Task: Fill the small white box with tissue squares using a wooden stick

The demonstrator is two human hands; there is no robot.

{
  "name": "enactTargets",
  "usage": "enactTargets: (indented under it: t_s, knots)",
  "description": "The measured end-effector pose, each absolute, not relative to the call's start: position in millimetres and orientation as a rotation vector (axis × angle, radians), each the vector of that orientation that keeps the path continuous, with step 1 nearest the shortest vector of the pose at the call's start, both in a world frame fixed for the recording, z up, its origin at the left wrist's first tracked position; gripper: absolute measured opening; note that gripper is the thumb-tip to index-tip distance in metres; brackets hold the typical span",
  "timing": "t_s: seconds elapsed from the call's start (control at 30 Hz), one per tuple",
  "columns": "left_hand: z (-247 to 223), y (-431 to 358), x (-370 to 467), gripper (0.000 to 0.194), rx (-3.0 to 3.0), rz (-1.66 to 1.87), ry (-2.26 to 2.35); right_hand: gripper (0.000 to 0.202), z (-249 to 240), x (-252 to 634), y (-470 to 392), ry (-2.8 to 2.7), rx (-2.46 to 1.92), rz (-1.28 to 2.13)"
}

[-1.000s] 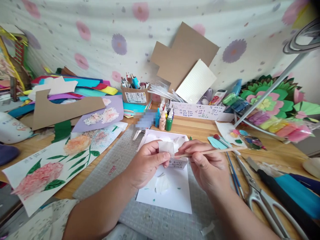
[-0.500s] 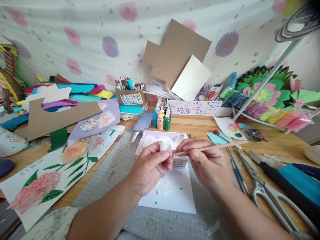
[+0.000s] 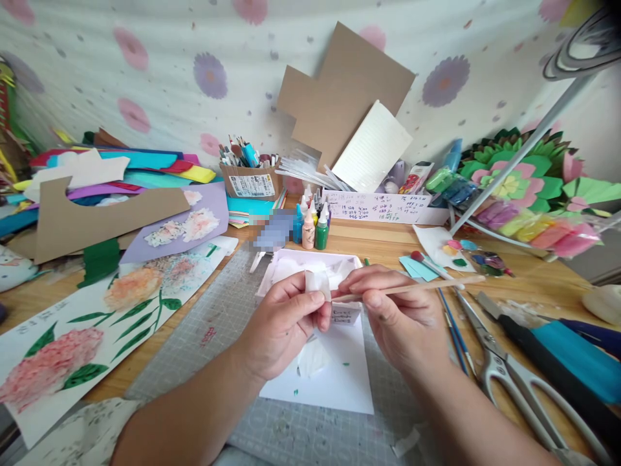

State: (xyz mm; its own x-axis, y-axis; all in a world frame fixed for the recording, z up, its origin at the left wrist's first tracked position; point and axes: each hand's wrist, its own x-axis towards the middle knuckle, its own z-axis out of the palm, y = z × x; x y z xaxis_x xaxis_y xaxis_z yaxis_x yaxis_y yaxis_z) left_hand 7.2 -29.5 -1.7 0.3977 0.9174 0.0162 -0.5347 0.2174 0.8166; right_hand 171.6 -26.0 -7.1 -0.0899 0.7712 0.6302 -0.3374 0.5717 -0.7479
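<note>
White paper (image 3: 317, 282), small pc, is pinched in my L fingers (image 3: 301, 308) by the box (image 3: 266, 286); R fingers (image 3: 374, 279) grip the thin stick (image 3: 423, 287), end near paper, contact unclear. Step: prob. working stick on paper; next calls for light, steady pinch. Box might block low moves; scissors (image 3: 499, 362) + brushes (image 3: 455, 340) lie off R.

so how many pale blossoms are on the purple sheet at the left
3 visible: a speckled blossom at left, a fuller pinkish blossom beside it, and a smaller blossom above, by the brown cardboard. The cardboard may hide more.
</note>
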Motion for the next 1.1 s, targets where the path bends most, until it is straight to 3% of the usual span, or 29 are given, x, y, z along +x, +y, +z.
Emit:
enactTargets:
  t_s: [0.77, 0.83, 0.93, 1.0, 1.03, 1.1]
  knots:
    - [-1.7, -29.7, 7.0, 0.017, 1.006, 1.062, 0.638, 0.015, -7.2, 171.0, -27.2, -1.345, -0.477, 0.903]
    - [-1.4, -30.3, 5.3, 0.014, 1.109, 1.120, 0.755, 0.013, -7.6, 171.5, -27.2, -1.316, -0.508, 0.930]
    - [1.0, -31.9, 0.4, 0.025, 1.339, 1.434, 1.010, 0.010, -8.3, 171.4, -27.1, -1.259, -0.544, 1.011]
    - [3.3, -33.3, -3.8, 0.013, 1.547, 1.646, 1.101, 0.010, -9.1, 170.7, -26.8, -1.230, -0.545, 1.058]
    - [4.2, -33.9, -5.6, 0.006, 1.649, 1.678, 1.095, 0.010, -9.6, 170.2, -26.7, -1.223, -0.546, 1.067]
    - [5.2, -34.7, -8.0, 0.010, 1.789, 1.570, 1.021, 0.010, -10.6, 169.1, -26.5, -1.226, -0.556, 1.062]
